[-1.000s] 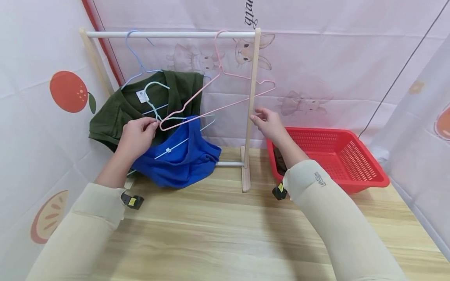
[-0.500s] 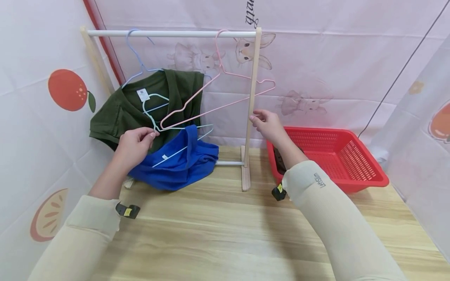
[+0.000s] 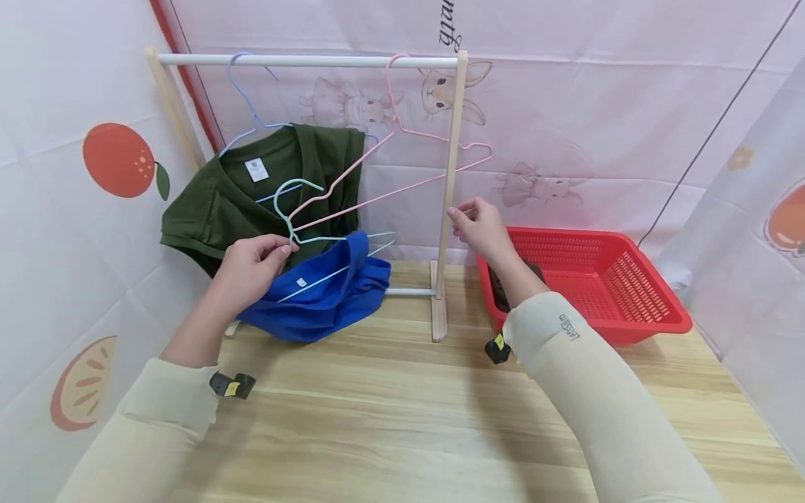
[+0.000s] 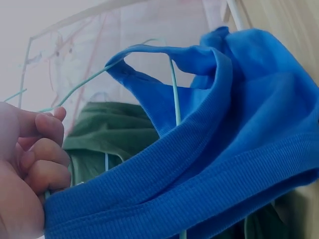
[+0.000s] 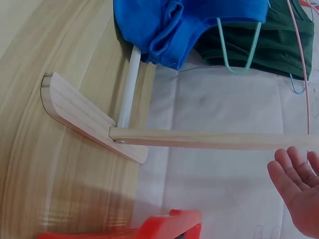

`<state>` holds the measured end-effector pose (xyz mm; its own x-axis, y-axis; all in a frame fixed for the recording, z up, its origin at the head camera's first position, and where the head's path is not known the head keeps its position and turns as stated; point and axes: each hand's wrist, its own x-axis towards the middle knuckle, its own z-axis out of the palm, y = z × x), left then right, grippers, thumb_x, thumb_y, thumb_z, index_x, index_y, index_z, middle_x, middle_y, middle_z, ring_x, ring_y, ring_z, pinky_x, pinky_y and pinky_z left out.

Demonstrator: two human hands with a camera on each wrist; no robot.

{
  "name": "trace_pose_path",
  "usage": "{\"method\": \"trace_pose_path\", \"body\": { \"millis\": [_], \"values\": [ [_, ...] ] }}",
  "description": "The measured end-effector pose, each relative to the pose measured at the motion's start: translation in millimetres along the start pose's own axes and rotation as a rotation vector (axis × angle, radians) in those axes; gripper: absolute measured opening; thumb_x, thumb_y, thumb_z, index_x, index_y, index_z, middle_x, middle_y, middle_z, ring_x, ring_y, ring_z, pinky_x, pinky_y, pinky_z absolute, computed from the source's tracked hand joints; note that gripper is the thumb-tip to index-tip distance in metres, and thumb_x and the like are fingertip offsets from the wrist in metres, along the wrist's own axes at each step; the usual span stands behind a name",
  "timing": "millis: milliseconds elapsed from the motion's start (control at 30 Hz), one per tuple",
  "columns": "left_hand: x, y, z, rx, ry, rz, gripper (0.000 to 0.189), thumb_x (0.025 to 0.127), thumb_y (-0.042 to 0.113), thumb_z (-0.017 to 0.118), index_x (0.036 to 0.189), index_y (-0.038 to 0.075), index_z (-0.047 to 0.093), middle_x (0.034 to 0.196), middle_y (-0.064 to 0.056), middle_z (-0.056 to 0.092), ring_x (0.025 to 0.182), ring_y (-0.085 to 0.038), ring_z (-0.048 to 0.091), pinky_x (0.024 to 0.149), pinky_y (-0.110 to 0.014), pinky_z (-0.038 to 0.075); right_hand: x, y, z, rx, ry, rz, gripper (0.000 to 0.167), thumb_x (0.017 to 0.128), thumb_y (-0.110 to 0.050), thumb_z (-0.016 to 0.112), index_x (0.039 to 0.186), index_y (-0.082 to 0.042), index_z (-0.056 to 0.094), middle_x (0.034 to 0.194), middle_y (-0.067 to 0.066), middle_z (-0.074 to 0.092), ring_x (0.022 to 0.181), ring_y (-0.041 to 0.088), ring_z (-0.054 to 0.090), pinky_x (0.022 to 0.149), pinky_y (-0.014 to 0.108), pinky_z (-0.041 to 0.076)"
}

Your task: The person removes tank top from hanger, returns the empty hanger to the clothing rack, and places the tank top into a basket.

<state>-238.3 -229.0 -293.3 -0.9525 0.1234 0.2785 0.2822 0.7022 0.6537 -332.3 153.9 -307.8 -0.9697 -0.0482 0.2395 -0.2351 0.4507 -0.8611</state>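
Observation:
My left hand (image 3: 254,269) pinches a mint-green hanger (image 3: 317,239) just below its hook. A blue sleeveless top (image 3: 308,300) hangs from that hanger, one strap on its right arm, the other end of the hanger bare. Behind it a dark green shirt (image 3: 214,209) hangs on a light blue hanger (image 3: 242,91) from the white rail (image 3: 314,61). On the same rail is a bare pink hanger (image 3: 352,168). My right hand (image 3: 481,227) is beside the rack's right wooden post (image 3: 454,154), fingers loosely bent in the right wrist view (image 5: 301,186); whether it touches the post, I cannot tell.
A red plastic basket (image 3: 648,293) stands at the right with dark brown cloth (image 3: 499,290) at its left end. The rack's wooden foot (image 3: 439,318) rests on the wooden table (image 3: 377,412). Printed curtains (image 3: 566,112) close in the back and sides.
The left hand first lowered the mint-green hanger with the blue top, then shifted it slightly right, its hook turning rightward. The right hand has stayed nearly still by the post.

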Motion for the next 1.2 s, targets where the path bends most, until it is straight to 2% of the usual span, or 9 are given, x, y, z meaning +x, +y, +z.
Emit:
{"method": "trace_pose_path", "body": {
  "millis": [133, 300, 433, 567, 667, 767, 867, 967, 1200],
  "values": [
    [-2.8, 10.1, 3.1, -0.023, -0.006, 0.033, 0.031, 0.104, 0.028, 0.048, 0.115, 0.008, 0.069, 0.08, -0.011, 0.06, 0.072, -0.024, 0.052, 0.057, -0.027, 0.043, -6.1, -0.7, 3.7, 0.01, 0.006, -0.025, 0.032, 0.098, -0.031, 0.061, 0.104, 0.0, 0.062, 0.086, 0.018, 0.067, 0.074, 0.026, 0.068, 0.066, 0.032, 0.059],
    [-4.4, 19.8, 8.8, -0.043, -0.013, 0.09, 0.031, 0.104, 0.029, 0.049, 0.113, 0.008, 0.069, 0.076, -0.01, 0.058, 0.068, -0.025, 0.052, 0.054, -0.027, 0.042, -14.0, -0.7, 11.9, -0.095, 0.006, -0.169, 0.028, 0.097, -0.032, 0.062, 0.097, -0.005, 0.067, 0.081, 0.01, 0.067, 0.072, 0.018, 0.064, 0.065, 0.028, 0.054],
    [-5.3, 26.4, 13.9, -0.055, -0.007, 0.113, 0.029, 0.103, 0.029, 0.051, 0.111, 0.009, 0.071, 0.08, -0.008, 0.063, 0.068, -0.024, 0.052, 0.056, -0.027, 0.043, -23.9, -5.3, 21.4, -0.201, 0.007, -0.375, 0.022, 0.096, -0.028, 0.064, 0.103, -0.008, 0.071, 0.09, 0.007, 0.07, 0.081, 0.018, 0.065, 0.074, 0.032, 0.054],
    [-5.8, 32.0, 18.0, -0.06, 0.002, 0.119, 0.028, 0.101, 0.031, 0.055, 0.109, 0.01, 0.072, 0.091, -0.005, 0.069, 0.075, -0.022, 0.055, 0.062, -0.025, 0.047, -36.6, -12.9, 30.9, -0.296, -0.028, -0.589, 0.028, 0.095, -0.026, 0.067, 0.117, -0.01, 0.07, 0.111, 0.007, 0.069, 0.103, 0.022, 0.064, 0.091, 0.038, 0.053],
    [-7.1, 36.9, 19.7, -0.072, 0.013, 0.125, 0.029, 0.099, 0.036, 0.059, 0.106, 0.012, 0.073, 0.088, -0.007, 0.068, 0.075, -0.022, 0.055, 0.063, -0.025, 0.048, -45.7, -19.5, 37.0, -0.356, -0.056, -0.703, 0.036, 0.093, -0.027, 0.069, 0.125, -0.012, 0.067, 0.122, 0.008, 0.066, 0.116, 0.022, 0.06, 0.101, 0.038, 0.048],
    [-7.8, 44.2, 22.0, -0.085, 0.024, 0.137, 0.032, 0.097, 0.041, 0.06, 0.104, 0.013, 0.074, 0.084, -0.008, 0.066, 0.074, -0.022, 0.054, 0.062, -0.025, 0.047, -54.4, -25.2, 40.9, -0.384, -0.082, -0.779, 0.041, 0.092, -0.027, 0.07, 0.13, -0.012, 0.064, 0.124, 0.008, 0.065, 0.116, 0.022, 0.06, 0.1, 0.037, 0.05],
    [-7.5, 51.6, 26.3, -0.093, 0.041, 0.143, 0.032, 0.096, 0.042, 0.061, 0.101, 0.013, 0.075, 0.081, -0.006, 0.066, 0.074, -0.021, 0.054, 0.063, -0.026, 0.047, -62.3, -28.5, 41.6, -0.406, -0.087, -0.824, 0.042, 0.091, -0.024, 0.072, 0.131, -0.013, 0.064, 0.12, 0.007, 0.067, 0.111, 0.019, 0.063, 0.095, 0.034, 0.053],
    [-5.9, 55.6, 31.7, -0.091, 0.056, 0.152, 0.034, 0.096, 0.044, 0.06, 0.099, 0.013, 0.075, 0.077, -0.003, 0.065, 0.073, -0.02, 0.054, 0.063, -0.027, 0.046, -67.1, -28.5, 40.6, -0.421, -0.062, -0.85, 0.038, 0.089, -0.02, 0.074, 0.126, -0.012, 0.067, 0.112, 0.006, 0.069, 0.103, 0.018, 0.064, 0.088, 0.031, 0.055],
    [-2.6, 56.5, 41.5, -0.084, 0.073, 0.163, 0.037, 0.098, 0.044, 0.058, 0.1, 0.011, 0.074, 0.073, -0.003, 0.063, 0.071, -0.02, 0.053, 0.061, -0.027, 0.046, -71.6, -21.4, 32.6, -0.448, -0.007, -0.829, 0.03, 0.088, -0.018, 0.075, 0.116, -0.009, 0.073, 0.1, 0.006, 0.072, 0.091, 0.018, 0.064, 0.079, 0.029, 0.056]
  ]
}}
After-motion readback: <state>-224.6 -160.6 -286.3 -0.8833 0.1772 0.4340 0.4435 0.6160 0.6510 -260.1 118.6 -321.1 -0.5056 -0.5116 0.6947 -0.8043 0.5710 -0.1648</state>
